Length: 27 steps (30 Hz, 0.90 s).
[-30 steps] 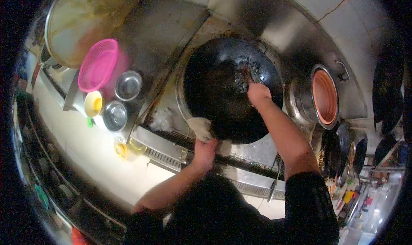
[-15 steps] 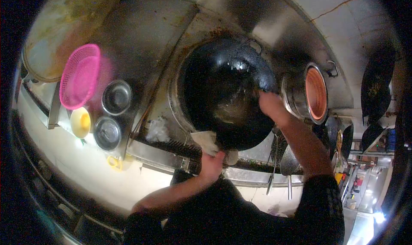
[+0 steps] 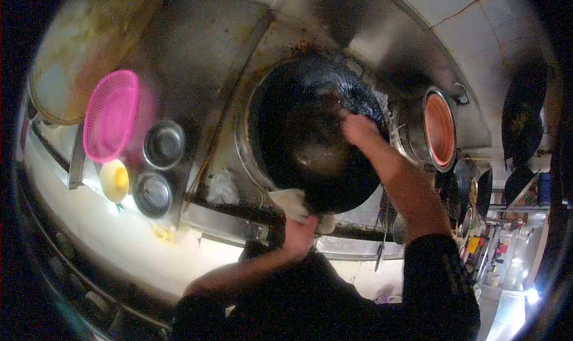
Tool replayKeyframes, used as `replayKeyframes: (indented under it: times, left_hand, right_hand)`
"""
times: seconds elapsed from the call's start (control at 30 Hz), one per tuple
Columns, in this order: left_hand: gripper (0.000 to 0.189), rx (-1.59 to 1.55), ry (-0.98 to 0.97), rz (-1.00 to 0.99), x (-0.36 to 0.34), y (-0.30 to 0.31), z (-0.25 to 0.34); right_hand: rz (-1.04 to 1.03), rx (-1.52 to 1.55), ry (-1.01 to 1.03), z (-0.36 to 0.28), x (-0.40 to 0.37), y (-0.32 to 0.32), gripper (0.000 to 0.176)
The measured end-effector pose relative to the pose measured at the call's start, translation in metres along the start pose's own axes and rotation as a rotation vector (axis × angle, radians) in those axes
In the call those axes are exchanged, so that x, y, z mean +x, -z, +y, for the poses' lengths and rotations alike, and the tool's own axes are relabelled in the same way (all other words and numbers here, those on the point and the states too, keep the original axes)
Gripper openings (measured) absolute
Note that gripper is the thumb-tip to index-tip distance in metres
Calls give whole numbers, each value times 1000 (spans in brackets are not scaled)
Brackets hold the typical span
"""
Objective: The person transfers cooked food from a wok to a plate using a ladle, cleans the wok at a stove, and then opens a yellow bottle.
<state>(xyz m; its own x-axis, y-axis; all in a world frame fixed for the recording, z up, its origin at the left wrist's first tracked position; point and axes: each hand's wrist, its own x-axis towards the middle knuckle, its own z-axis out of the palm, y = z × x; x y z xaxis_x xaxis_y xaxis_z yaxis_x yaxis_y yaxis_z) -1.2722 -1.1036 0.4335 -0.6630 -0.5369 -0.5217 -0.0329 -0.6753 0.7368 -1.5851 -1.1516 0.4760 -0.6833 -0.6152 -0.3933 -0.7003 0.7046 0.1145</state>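
A large black wok (image 3: 280, 144) sits on the stove, tilted, with a wet, shiny patch high on its right side. My left hand (image 3: 298, 236) is closed on a pale folded cloth (image 3: 290, 203) pressed to the wok's near edge. The wok's handle, if it is there, is hidden by that cloth. Inside the wok, toward its right side, my right hand (image 3: 361, 131) is closed with knuckles toward the far wall. Something dark reddish seems to stick out beyond its fingers, but blur hides what it is.
Left of the stove are a pink plastic basket (image 3: 111, 117), two metal bowls (image 3: 165, 144) and a yellow-white bowl (image 3: 114, 181). A crumpled plastic bag (image 3: 222, 187) lies by the wok. To the right stands a metal pot with an orange-brown inside (image 3: 439, 129); utensils hang nearby.
My right hand has moved left and slightly up inside the wok. The wet sheen has spread along the upper right wall. My left hand keeps its place on the cloth.
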Motion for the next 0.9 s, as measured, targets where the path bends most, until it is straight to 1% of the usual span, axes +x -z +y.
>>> replayKeyframes:
  times: [0.03,0.07,0.1,0.17,0.2,0.23,0.27,0.3,0.37,0.43,0.5,0.57,0.63,0.7,0.73,0.8,0.83,0.87,0.9]
  left_hand:
    - [45,-78,-2,-12,-1,-1,-4]
    - [45,-156,-3,-24,-1,-1,-6]
    - [45,-152,-4,-27,1,-3,0]
    - [43,-101,-152,-54,3,-6,17]
    - [43,-98,-155,-53,4,-6,12]
    - [42,-107,-103,-37,5,-5,3]
    - [42,-116,-51,-21,5,-5,-3]
    - [42,-114,-53,-20,2,-5,0]
    - [41,-74,9,-33,-4,-5,7]
    - [41,-79,26,-33,-7,-4,10]
    - [41,-85,42,-32,-6,-3,8]
    - [43,-63,-16,-35,0,-1,-2]
    - [44,-113,7,-2,-4,-2,0]
    - [45,-163,30,31,-5,-2,-2]
    - [45,-181,25,6,-4,-1,-4]
    - [46,-196,21,-19,-4,0,-7]
    - [45,-110,23,-13,-4,0,-7]
    - [44,-24,26,-7,-3,0,-7]
    - [44,-22,27,-7,-4,-3,2]
  right_hand:
    - [-22,158,16,-17,6,-11,34]
    - [-70,170,127,-34,2,-15,36]
    - [-118,181,238,-44,-11,-19,39]
    - [-154,55,438,-32,-58,-22,43]
    - [-251,-74,389,-18,-72,-16,44]
    - [-347,-203,337,0,-81,-10,44]
    - [-286,-244,282,28,-74,-11,45]
    - [-225,-284,226,48,-59,-15,46]
    - [21,-218,-5,46,-16,-4,49]
    - [20,-23,-14,19,35,-16,50]
    - [25,159,142,-32,9,-16,48]
    - [-180,291,337,-50,-32,-1,44]
    - [-217,48,587,-31,-82,-5,43]
    - [-446,-174,433,-3,-100,9,41]
    - [-329,-232,338,16,-94,7,40]
    - [-150,-238,163,33,-51,1,38]
    - [-87,-187,85,28,-24,9,38]
    - [-48,13,146,13,-10,14,38]
    - [-8,213,206,-9,-3,14,39]
